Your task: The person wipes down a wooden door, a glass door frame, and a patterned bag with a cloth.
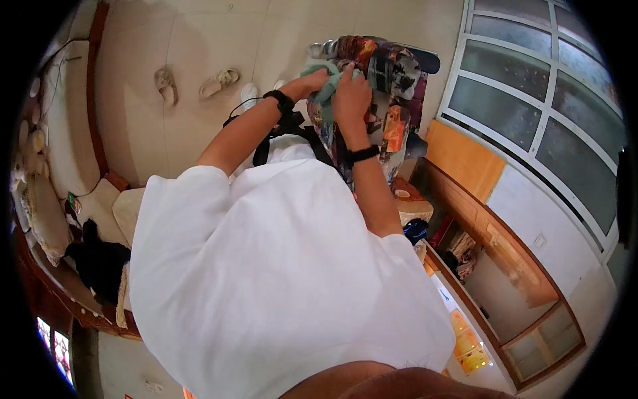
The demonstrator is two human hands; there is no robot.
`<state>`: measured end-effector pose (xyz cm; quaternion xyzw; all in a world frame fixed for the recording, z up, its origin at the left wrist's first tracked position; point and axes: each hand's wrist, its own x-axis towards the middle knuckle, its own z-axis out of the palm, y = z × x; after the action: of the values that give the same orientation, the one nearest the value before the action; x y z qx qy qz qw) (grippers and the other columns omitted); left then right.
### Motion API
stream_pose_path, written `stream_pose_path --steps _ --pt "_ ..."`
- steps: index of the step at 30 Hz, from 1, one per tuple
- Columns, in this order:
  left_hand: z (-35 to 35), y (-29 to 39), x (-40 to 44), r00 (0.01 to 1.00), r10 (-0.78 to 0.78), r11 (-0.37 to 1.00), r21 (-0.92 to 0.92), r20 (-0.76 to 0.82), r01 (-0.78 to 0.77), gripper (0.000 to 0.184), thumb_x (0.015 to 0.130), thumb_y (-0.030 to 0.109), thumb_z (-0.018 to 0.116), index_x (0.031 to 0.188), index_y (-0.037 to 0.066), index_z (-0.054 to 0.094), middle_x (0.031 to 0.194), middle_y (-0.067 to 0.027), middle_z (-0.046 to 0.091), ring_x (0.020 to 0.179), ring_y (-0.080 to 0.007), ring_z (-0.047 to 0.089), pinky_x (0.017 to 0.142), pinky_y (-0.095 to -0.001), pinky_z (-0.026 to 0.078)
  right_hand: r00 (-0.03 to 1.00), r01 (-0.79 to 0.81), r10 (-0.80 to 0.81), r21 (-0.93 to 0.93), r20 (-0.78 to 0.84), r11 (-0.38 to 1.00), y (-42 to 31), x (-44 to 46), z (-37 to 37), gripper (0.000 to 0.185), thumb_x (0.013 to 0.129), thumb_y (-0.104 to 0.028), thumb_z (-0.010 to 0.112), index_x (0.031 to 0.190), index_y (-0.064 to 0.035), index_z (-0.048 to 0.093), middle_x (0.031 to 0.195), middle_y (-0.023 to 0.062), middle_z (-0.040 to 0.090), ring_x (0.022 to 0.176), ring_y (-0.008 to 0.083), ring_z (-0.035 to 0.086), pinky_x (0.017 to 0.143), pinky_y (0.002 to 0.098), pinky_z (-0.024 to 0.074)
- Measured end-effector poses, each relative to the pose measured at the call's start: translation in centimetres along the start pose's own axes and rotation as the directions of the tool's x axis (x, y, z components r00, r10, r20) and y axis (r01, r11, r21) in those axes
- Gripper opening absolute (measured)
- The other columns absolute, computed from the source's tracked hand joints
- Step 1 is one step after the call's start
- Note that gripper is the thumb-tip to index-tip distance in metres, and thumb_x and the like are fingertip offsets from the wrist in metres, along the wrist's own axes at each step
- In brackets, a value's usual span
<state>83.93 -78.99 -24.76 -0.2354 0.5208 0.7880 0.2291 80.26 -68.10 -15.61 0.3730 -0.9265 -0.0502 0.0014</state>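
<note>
A grey-green cloth [323, 94] lies bunched on a surface with a colourful printed cover [395, 130]. My left hand [312, 81] is closed on the cloth's left part, with its fingertips partly hidden in the folds. Close beside it, my right hand [352, 96] is closed at the cloth's right side, fingers bent and one finger pointing away from me. Both hands rest over the near left part of the printed cover. A black band circles each wrist.
Beige slippers [219, 82] and a second slipper [166, 86] lie on the tiled floor. A pale sofa [70, 113] stands at the left, with a black cloth [98, 261] on it. Dark blue edges [423, 60] show beyond the printed cover. A wooden cabinet [508, 249] and a framed glass partition [502, 93] stand at the right.
</note>
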Motion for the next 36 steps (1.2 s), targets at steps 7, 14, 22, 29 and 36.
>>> stream_pose_path --steps 7,14,22,29,36 --pt "-1.4 -1.0 1.5 0.974 0.022 0.937 -0.345 0.225 0.059 0.044 0.09 0.024 0.061 0.127 0.004 0.051 0.119 -0.005 0.059 0.098 -0.0154 0.059 0.078 -0.0317 0.051 0.997 0.066 -0.071 -0.122 -0.034 0.99 0.7 2.3 1.0 0.046 0.086 -0.009 0.055 0.13 0.0041 0.05 0.093 0.0203 0.063 0.079 0.0315 0.064 0.066 0.0385 0.0536" --pt "1.0 -1.6 -2.7 0.83 -0.098 0.995 0.051 0.548 0.085 0.059 0.084 0.026 0.068 0.133 0.0 0.047 0.132 -0.0089 0.052 0.12 -0.0205 0.048 0.099 -0.0358 0.043 0.945 0.206 -0.182 -0.061 0.271 0.977 1.6 -4.1 -4.1 0.062 0.08 -0.009 0.061 0.138 0.0013 0.042 0.066 0.0119 0.062 0.056 0.0245 0.064 0.048 0.035 0.0514" --pt "3.3 -2.9 -2.1 0.747 -0.152 0.987 0.058 0.647 0.151 0.05 0.086 0.025 0.064 0.128 0.0 0.052 0.127 -0.0094 0.055 0.111 -0.02 0.052 0.094 -0.0343 0.044 0.967 0.101 -0.105 0.032 0.233 0.994 1.8 -6.6 -4.3 0.078 0.077 -0.007 0.063 0.147 -0.0014 0.028 0.062 0.0118 0.058 0.055 0.0276 0.062 0.05 0.0378 0.0516" --pt "0.1 -1.4 -0.9 0.942 -0.04 0.998 -0.04 0.335 0.056 0.021 0.089 0.016 0.054 0.105 0.003 0.058 0.106 -0.0034 0.058 0.099 -0.0134 0.055 0.084 -0.0305 0.048 0.998 -0.033 0.028 0.078 0.055 0.996 0.5 -4.2 -3.0 0.081 0.077 -0.006 0.064 0.148 -0.0037 0.025 0.075 0.016 0.059 0.065 0.0317 0.063 0.053 0.0409 0.0517" --pt "1.1 -2.0 -2.6 0.938 -0.065 0.935 -0.307 0.341 0.177 0.018 0.09 0.013 0.052 0.105 0.003 0.057 0.103 -0.0008 0.056 0.093 -0.0107 0.057 0.08 -0.026 0.051 0.985 -0.061 0.089 0.179 -0.151 0.982 1.0 -6.0 -2.1 0.078 0.078 -0.004 0.063 0.147 -0.0058 0.026 0.082 0.0165 0.058 0.069 0.0342 0.062 0.056 0.041 0.0515"
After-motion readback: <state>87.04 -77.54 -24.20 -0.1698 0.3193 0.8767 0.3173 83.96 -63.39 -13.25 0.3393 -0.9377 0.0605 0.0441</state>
